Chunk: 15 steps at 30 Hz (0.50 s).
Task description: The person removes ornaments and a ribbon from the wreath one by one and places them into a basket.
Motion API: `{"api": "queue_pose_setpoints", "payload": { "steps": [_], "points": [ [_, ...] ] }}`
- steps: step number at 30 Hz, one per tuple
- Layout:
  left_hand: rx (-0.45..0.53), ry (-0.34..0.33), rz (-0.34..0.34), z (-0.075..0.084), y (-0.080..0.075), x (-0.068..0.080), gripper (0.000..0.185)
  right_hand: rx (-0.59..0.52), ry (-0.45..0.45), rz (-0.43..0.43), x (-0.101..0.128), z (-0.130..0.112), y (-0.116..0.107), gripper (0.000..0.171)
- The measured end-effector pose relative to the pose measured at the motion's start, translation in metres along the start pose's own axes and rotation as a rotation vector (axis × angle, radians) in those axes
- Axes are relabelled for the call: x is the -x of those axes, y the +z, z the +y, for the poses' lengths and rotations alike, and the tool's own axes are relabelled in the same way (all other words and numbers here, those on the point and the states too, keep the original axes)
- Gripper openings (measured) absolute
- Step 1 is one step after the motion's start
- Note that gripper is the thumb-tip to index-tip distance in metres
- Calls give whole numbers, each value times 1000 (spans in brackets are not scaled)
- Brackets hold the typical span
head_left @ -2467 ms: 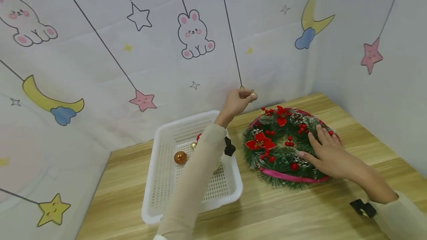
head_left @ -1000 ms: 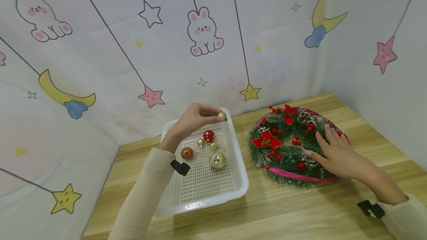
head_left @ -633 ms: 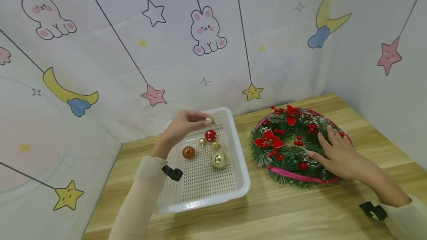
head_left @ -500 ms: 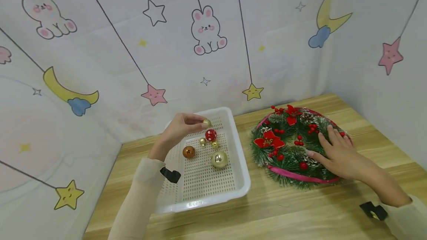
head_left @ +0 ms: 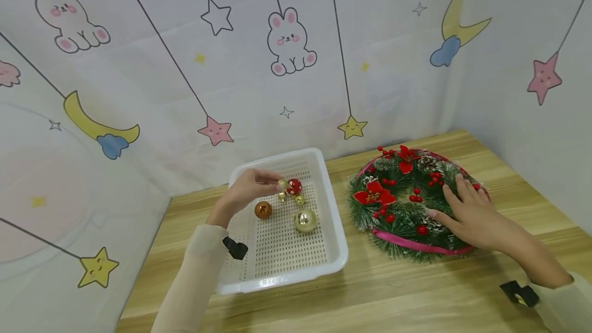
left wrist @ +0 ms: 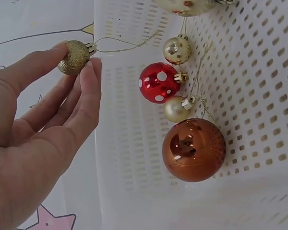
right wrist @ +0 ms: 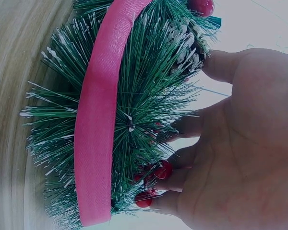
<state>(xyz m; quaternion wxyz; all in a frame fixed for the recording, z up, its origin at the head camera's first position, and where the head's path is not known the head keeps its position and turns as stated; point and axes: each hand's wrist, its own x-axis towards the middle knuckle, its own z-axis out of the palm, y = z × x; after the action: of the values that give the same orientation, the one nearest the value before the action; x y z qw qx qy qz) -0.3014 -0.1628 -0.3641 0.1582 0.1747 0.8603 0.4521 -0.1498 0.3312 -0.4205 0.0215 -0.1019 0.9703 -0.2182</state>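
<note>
Glitter bauble [head_left: 282, 184], small and gold, sits pinched between the thumb and fingertips of the left hand [head_left: 247, 189] over the far part of the white basket [head_left: 333, 230] in the head view. Just beside it lies a red spotted bauble [head_left: 294, 187], with two little gold baubles [head_left: 299, 200] below, a copper bauble [head_left: 263, 210] to the left and a big gold bauble [head_left: 306, 220] nearer the front. To the right, on the wooden table [head_left: 370, 292], lies a wreath [head_left: 393, 209] of green needles, red berries and a pink ribbon. The right hand [head_left: 467, 215] rests flat on its right side, fingers straight and spread, holding nothing.

From the left wrist, the left hand [left wrist: 33, 143] grips the glitter bauble [left wrist: 74, 57] between the thumb tip and the forefinger, the other fingers loosely straight beneath. A thin gold thread runs from its cap towards the basket [left wrist: 134, 191]. Inside lie the red spotted bauble [left wrist: 158, 82], a small gold one [left wrist: 176, 50] above it, another [left wrist: 176, 109] touching the copper bauble [left wrist: 194, 149].

From the right wrist, the right hand [right wrist: 235, 158] lies open against the wreath [right wrist: 144, 110], fingertips among the needles and berries [right wrist: 153, 184]. The pink ribbon [right wrist: 98, 120] bands the wreath's rim, which stands above the table [right wrist: 14, 96].
</note>
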Motion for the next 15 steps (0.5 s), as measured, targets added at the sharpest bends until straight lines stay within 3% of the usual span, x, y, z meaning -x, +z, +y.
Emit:
{"api": "queue_pose_setpoints", "payload": {
  "steps": [6,15],
  "points": [
    [-19,-5,-32,-8,2,-3,33,0,6,-5,0,0,0,93],
    [-183,-32,-55,-10,6,-9,30,7,10,-6,0,0,0,93]
  ]
}}
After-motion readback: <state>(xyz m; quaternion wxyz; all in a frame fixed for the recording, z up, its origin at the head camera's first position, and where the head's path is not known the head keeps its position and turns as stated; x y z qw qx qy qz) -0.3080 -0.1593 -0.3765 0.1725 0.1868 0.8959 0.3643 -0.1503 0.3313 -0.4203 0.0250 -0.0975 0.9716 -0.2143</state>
